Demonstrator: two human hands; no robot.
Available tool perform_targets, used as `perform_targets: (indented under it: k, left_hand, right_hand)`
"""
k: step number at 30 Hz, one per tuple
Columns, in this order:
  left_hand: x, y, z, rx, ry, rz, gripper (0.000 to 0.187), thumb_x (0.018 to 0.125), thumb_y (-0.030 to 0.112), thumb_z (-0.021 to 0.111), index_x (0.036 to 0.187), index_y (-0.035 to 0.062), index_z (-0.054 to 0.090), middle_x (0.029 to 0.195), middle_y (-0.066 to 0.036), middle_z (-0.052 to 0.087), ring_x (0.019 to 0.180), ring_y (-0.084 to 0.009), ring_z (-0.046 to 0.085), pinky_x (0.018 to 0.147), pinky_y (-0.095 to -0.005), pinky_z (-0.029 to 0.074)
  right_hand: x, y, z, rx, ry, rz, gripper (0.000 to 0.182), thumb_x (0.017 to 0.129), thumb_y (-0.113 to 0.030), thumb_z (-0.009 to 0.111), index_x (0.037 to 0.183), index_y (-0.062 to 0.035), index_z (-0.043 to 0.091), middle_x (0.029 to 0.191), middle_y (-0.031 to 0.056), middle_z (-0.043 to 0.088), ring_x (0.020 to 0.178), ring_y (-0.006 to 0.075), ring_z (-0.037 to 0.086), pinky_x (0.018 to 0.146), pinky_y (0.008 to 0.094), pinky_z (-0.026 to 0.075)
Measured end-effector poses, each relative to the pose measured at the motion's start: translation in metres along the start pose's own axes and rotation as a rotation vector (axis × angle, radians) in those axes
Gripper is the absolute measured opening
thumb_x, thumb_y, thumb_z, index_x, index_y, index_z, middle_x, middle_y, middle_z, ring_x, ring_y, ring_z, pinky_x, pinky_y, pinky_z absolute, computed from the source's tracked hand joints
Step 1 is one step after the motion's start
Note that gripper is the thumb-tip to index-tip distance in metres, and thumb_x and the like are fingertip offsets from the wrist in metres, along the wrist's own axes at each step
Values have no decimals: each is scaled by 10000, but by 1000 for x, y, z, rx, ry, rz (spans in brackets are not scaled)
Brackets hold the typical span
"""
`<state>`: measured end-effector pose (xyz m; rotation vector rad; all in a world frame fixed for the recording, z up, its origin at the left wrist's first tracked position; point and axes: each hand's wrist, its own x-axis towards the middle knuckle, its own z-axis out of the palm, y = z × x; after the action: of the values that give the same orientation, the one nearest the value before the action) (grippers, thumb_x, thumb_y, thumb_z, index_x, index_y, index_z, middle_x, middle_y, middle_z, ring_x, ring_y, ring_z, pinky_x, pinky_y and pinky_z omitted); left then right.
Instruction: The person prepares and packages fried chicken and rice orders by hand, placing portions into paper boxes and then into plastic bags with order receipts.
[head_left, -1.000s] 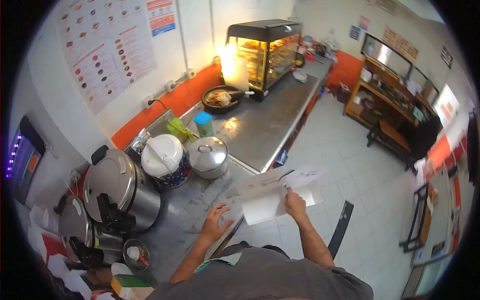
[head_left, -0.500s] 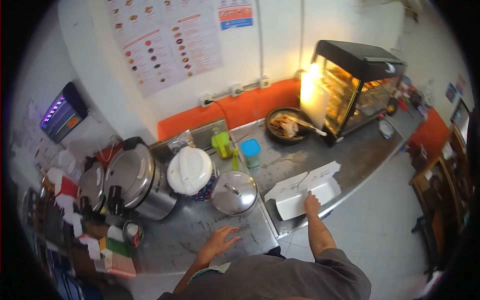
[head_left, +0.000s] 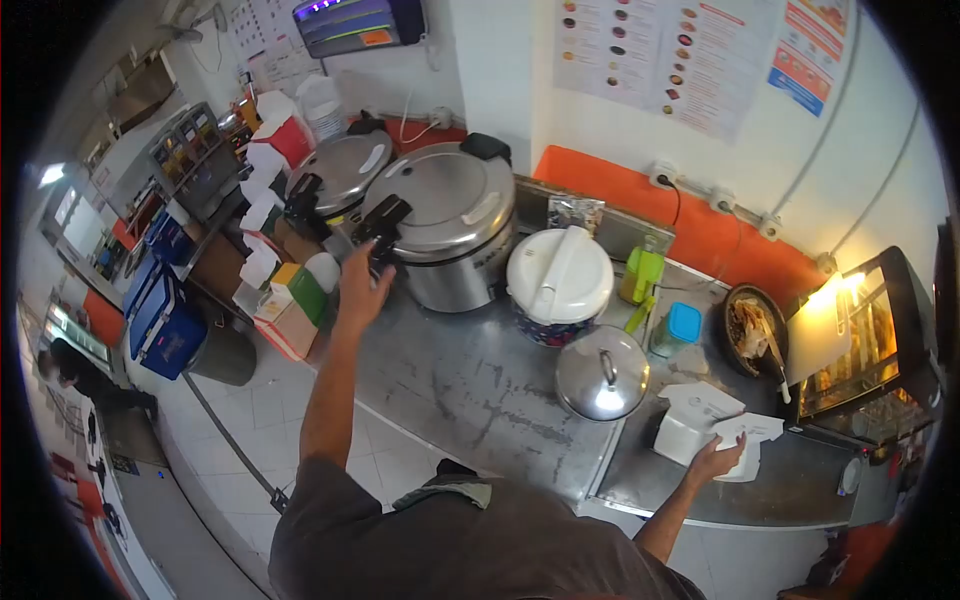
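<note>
My left hand (head_left: 362, 292) reaches out at the black handle on the front of a large steel rice cooker (head_left: 440, 205), thumb apart from the fingers. A second, smaller steel cooker (head_left: 343, 170) stands just behind that hand. On the right, my right hand (head_left: 716, 461) grips the edge of a white cardboard takeaway box (head_left: 682, 432) with its flaps folded out. The box rests on the metal counter (head_left: 450, 385) and looks bare inside where it shows. Close to its left sits a pot with a shiny steel lid (head_left: 602, 375).
A white-lidded container (head_left: 560, 275), a green jug (head_left: 642, 272) and a blue-lidded tub (head_left: 678, 328) line the back. Further right are a dark bowl (head_left: 732, 350) of food and a lit display cabinet (head_left: 850, 340). Cartons (head_left: 290, 310) stand left; a person (head_left: 80, 375) is far off.
The view has swung left. My left hand has moved from over the counter out to the large cooker's handle. My right hand stays at the takeaway box, whose shape looks more folded.
</note>
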<state>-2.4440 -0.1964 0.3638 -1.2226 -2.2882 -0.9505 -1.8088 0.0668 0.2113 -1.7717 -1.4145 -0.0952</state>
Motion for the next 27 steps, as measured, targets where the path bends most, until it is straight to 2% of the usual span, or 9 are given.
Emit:
perform_targets:
  k: [2, 6, 11, 15, 17, 19, 21, 24, 27]
  left_hand:
    - [30, -55, 5, 79, 65, -19, 529, 867, 230, 633, 1329, 52, 446, 1264, -198, 520, 1172, -379, 473, 989, -423, 367]
    - [76, -136, 26, -541, -254, -150, 541, 908, 194, 587, 1395, 73, 383, 1298, -157, 518, 1211, -292, 473, 1010, -370, 359]
    - [102, -132, 22, -1048, -506, -189, 605, 864, 33, 620, 1411, 93, 369, 1179, -85, 589, 1148, -176, 518, 984, -295, 387]
    - [171, -85, -27, -1276, -522, -148, 785, 762, 76, 758, 1428, 193, 361, 1068, -100, 638, 1026, -194, 588, 916, -316, 437]
    - [225, -49, -46, -766, -321, 312, 807, 742, 298, 781, 1425, 220, 357, 1082, -108, 654, 1080, -281, 586, 981, -403, 389]
    - [271, -10, -55, -161, -274, 262, 728, 734, 522, 711, 1349, 211, 474, 1167, -121, 636, 1133, -301, 565, 1038, -480, 282]
    - [311, 12, -55, -181, -296, 231, 692, 746, 645, 605, 1281, 210, 542, 1144, -138, 644, 1126, -325, 567, 1035, -529, 236]
    - [349, 28, -62, -182, -285, 235, 677, 781, 636, 567, 1297, 199, 536, 1147, -169, 633, 1132, -333, 559, 1022, -485, 296]
    - [385, 42, -77, -258, -417, 230, 748, 845, 616, 476, 1315, 34, 501, 1303, -232, 519, 1257, -368, 462, 1069, -607, 250]
  right_hand:
    - [-3, -32, -3, 152, 75, -33, 473, 843, -98, 606, 1288, -28, 462, 1215, 182, 550, 1142, 342, 509, 980, 432, 373]
    - [-26, -123, -22, 358, 215, -52, 348, 893, -77, 560, 1224, 13, 505, 1197, 170, 562, 1112, 299, 531, 956, 391, 394]
    - [-89, -228, 2, 579, 191, -124, 246, 904, -74, 537, 1131, 20, 552, 1102, 120, 599, 977, 225, 567, 811, 330, 451]
    - [-111, -325, -3, 816, -351, -154, 125, 873, -46, 555, 969, 22, 599, 851, 84, 638, 835, 180, 613, 774, 303, 472]
    - [-112, -386, -3, 764, -575, -207, 117, 875, -72, 582, 940, 22, 608, 825, 83, 639, 828, 159, 612, 760, 286, 465]
    - [-111, -453, 8, 665, -723, -507, 145, 855, -105, 624, 935, 16, 625, 847, 113, 645, 850, 186, 617, 783, 303, 458]
    - [-116, -508, 43, 604, -862, -721, 151, 835, -127, 641, 915, 0, 629, 952, 159, 636, 952, 327, 593, 841, 385, 455]
    - [-133, -582, 117, 508, -1136, -1139, 207, 838, -245, 623, 938, -66, 657, 1006, 155, 629, 1060, 345, 551, 912, 405, 425]
    - [-175, -653, 235, -86, -1604, -1048, 417, 813, -391, 636, 1046, -47, 664, 1111, 159, 635, 1069, 321, 573, 873, 419, 456]
